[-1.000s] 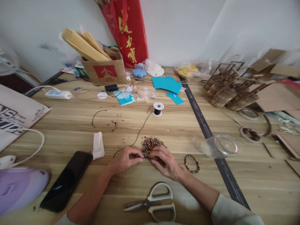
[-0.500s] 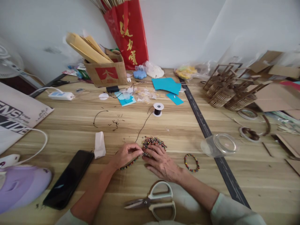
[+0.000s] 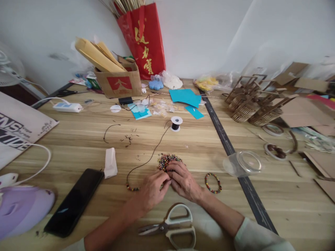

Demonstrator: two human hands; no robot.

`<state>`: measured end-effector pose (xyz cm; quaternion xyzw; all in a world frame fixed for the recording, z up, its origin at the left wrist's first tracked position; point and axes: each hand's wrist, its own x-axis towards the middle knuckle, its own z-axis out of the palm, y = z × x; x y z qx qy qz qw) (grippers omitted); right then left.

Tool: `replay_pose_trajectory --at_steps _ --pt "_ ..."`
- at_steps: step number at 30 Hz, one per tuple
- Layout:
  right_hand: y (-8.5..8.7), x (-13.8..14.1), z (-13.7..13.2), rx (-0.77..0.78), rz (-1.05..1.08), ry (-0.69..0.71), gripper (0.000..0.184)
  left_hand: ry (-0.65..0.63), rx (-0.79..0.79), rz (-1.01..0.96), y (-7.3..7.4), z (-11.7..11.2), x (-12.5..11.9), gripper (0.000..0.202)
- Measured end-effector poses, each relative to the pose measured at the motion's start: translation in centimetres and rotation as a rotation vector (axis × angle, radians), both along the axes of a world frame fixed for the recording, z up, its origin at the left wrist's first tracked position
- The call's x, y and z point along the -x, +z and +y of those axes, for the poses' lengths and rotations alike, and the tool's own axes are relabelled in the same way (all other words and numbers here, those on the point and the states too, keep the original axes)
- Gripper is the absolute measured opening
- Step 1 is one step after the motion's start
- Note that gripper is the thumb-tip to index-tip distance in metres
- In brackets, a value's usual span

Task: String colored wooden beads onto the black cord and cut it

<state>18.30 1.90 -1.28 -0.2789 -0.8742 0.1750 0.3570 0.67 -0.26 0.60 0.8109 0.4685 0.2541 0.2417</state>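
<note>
My left hand (image 3: 154, 190) is closed in a pinch on the black cord (image 3: 141, 165), whose dark tip shows between my two hands. Strung beads (image 3: 132, 188) on that cord emerge from behind the left hand. Fingertip to fingertip with it, my right hand (image 3: 184, 181) is closed at the near edge of a pile of small multicoloured beads (image 3: 166, 160); what its fingers hold is hidden. From the strung beads the cord runs back to a white spool (image 3: 176, 123). A finished-looking beaded bracelet (image 3: 213, 183) lies right of the right hand.
Scissors (image 3: 170, 226) lie in front of me. Left are a black phone (image 3: 74, 202), a folded white paper (image 3: 111, 162) and a purple device (image 3: 24, 209). A clear plastic container (image 3: 243, 164) lies right. Behind stand a cardboard box (image 3: 119, 82) and several small woven baskets (image 3: 243, 106).
My left hand has moved right and nearer to me, meeting the right hand. The right hand has drawn slightly back from the beads, its fingers closing. More strung cord is uncovered.
</note>
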Motion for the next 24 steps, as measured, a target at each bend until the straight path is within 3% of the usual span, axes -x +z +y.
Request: replay_pose_trajectory --at_steps 3,10,17,24 --pt "-0.2 0.0 0.1 0.019 0.013 -0.023 0.019 0.024 0.103 -0.024 0.7 0.6 0.3 0.014" --pt "-0.5 -0.1 0.4 0.079 0.101 -0.086 0.019 0.173 0.405 -0.304 2.5 2.3 1.8 0.013" --pt "-0.3 -0.1 0.4 0.111 0.142 -0.099 0.020 0.174 0.478 -0.393 1.5 2.6 2.1 0.017" --pt "-0.4 -0.1 0.5 0.101 0.138 -0.103 0.020 0.105 0.519 -0.360 0.3 2.3 2.3 0.017"
